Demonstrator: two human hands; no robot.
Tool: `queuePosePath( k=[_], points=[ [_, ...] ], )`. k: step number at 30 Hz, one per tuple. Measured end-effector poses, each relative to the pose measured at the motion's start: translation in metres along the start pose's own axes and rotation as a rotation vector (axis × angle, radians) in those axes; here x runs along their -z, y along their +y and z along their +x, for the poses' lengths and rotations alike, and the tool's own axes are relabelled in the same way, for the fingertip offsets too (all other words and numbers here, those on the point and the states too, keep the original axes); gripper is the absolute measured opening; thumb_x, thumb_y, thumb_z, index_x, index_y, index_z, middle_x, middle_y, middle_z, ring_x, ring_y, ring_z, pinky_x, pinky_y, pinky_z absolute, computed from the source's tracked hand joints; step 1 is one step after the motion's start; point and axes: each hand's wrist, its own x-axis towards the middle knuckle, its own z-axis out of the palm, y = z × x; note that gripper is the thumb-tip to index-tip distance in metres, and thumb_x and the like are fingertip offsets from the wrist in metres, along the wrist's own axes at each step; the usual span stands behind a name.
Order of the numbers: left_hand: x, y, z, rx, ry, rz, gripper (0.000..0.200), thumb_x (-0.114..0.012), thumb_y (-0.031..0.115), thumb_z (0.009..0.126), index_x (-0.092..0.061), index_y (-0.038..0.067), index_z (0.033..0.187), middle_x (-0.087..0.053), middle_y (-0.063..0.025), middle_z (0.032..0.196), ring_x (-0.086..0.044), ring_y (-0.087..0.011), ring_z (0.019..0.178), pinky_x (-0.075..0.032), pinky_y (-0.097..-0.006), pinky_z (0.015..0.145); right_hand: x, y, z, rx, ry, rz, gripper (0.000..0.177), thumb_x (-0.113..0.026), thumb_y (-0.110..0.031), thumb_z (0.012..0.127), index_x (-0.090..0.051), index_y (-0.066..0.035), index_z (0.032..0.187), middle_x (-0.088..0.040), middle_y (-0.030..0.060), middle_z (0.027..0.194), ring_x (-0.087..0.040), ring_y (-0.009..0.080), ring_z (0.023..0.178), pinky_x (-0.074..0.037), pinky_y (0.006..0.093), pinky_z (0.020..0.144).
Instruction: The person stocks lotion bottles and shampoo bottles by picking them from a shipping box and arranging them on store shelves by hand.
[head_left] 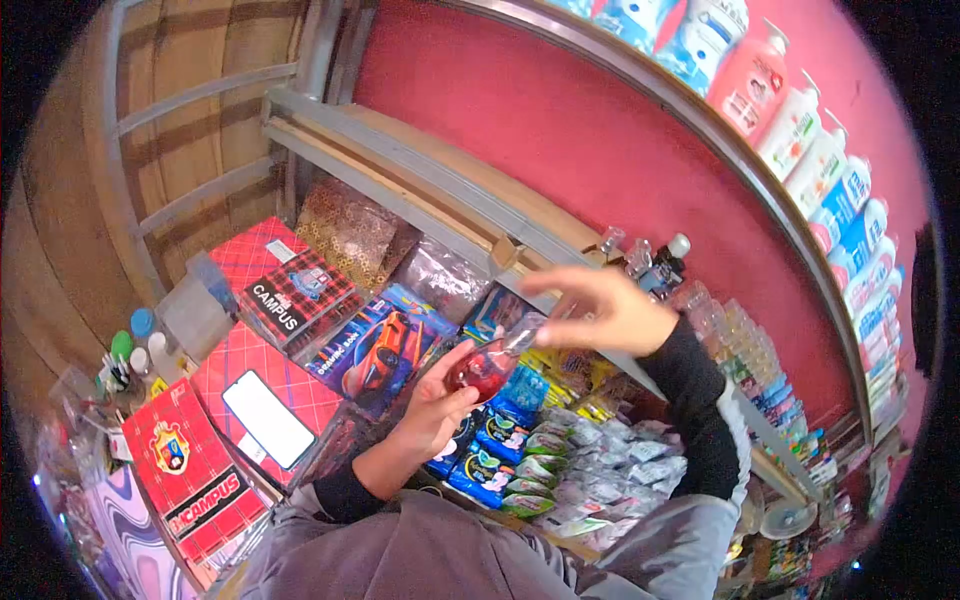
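A small clear bottle with red contents (478, 371) is held in my left hand (430, 415), with fingers and thumb wrapped round its lower part. The bottle tilts, its narrow clear top pointing up and to the right. My right hand (605, 312) is at that top, slightly smeared by motion. Its thumb lies close by the bottle's top, while the index finger stretches out apart above it. Below the bottle are blue packets (485, 465) with printed fronts. Left of my left hand lies a drawing book with an orange car (385, 345) on its cover.
A phone with a white screen (268, 418) lies on red plaid Campus notebooks (190, 475). Silvery packets (625, 465) fill the space before my lap. Small bottles (745, 350) stand in rows at the right, beneath a shelf of lotion bottles (755, 90). A metal rail (400, 185) crosses behind.
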Motion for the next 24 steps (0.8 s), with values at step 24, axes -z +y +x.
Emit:
queuePosePath(
  k=[24],
  points=[
    [0.072, -0.024, -0.085, 0.392, 0.123, 0.251, 0.052, -0.057, 0.005, 0.087, -0.036, 0.006, 0.135, -0.044, -0.0120, 0.132, -0.050, -0.0285, 0.116, -0.046, -0.0392, 0.093, 0.110, 0.103, 0.070, -0.187, 0.319, -0.404, 0.018, -0.075, -0.008, 0.069, -0.067, -0.002, 0.085, -0.067, 0.0064, 0.075, -0.062, 0.0110, 0.070, -0.049, 0.0279, 0.064]
  ],
)
